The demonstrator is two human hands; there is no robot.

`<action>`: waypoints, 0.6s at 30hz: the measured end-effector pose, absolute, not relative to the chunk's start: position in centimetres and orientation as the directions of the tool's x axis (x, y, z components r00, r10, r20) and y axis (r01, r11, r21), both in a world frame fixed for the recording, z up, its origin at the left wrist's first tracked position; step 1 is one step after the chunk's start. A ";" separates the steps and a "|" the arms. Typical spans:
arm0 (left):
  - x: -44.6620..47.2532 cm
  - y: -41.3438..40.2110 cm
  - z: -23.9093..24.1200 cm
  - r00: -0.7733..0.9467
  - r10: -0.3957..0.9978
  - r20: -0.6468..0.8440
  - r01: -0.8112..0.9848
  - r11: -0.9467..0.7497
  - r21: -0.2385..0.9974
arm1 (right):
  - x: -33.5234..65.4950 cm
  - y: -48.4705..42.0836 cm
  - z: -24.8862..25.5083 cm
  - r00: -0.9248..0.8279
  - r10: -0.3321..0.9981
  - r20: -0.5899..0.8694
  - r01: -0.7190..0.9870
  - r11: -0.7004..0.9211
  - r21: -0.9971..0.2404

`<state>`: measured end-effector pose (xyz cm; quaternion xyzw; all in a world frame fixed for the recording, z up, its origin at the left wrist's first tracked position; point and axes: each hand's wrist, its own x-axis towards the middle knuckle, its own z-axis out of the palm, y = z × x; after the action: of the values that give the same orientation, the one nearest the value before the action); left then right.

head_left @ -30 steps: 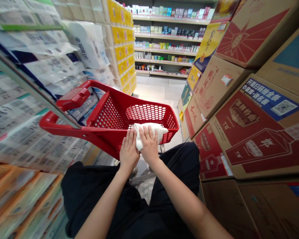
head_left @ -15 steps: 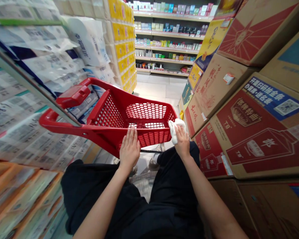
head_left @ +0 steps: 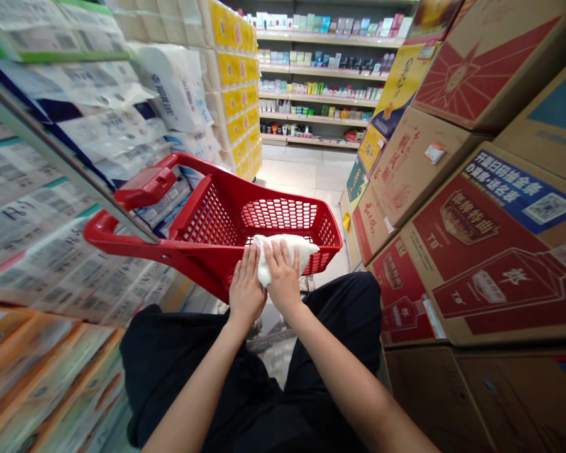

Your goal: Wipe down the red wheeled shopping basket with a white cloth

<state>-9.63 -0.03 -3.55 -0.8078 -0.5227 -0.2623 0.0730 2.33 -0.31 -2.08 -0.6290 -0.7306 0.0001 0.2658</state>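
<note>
A red plastic shopping cart (head_left: 207, 261) stands sideways in front of my knees, its handle to the left and its perforated basket to the right. My right hand (head_left: 285, 277) presses a white cloth (head_left: 304, 248) over the near rim of the basket, with fingers laid along the cloth. Part of the cloth hangs over the basket's near side. Right beside it, my left hand (head_left: 248, 286) rests against the near side of the cart, fingers straight and close together. The left fingertips reach the rim at the cloth's left edge.
Stacked paper packs (head_left: 99, 135) line the left side. Piled cartons (head_left: 495, 251) rise close on the right. Beyond the cart are a tiled floor (head_left: 306, 170) and shelves (head_left: 321, 82) of small boxed goods. A metal bar (head_left: 70, 157) slants across the cart's handle end.
My right hand has slid the cloth left along the near rim, from the basket's right corner to beside my left hand. The left hand has stayed about in place.
</note>
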 end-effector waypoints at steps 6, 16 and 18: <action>-9.5 0.0 -3.3 0.311 0.800 0.513 0.886 -0.439 0.147 | 6.8 -0.5 -3.8 -0.126 0.886 0.446 0.943 0.246 -0.222; -9.4 0.1 -3.4 0.301 0.801 0.518 0.876 -0.446 0.182 | 17.9 -1.9 -6.1 0.134 0.887 0.441 0.973 -0.034 -0.226; -9.2 0.1 -3.5 0.293 0.798 0.527 0.878 -0.442 0.182 | 17.8 -1.9 -5.8 0.193 0.889 0.415 0.963 -0.090 -0.255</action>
<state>-9.24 0.09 -3.53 -0.8008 -0.5233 -0.2826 0.0710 17.77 -1.85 -5.79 -0.7342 -0.6305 -0.0769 0.2398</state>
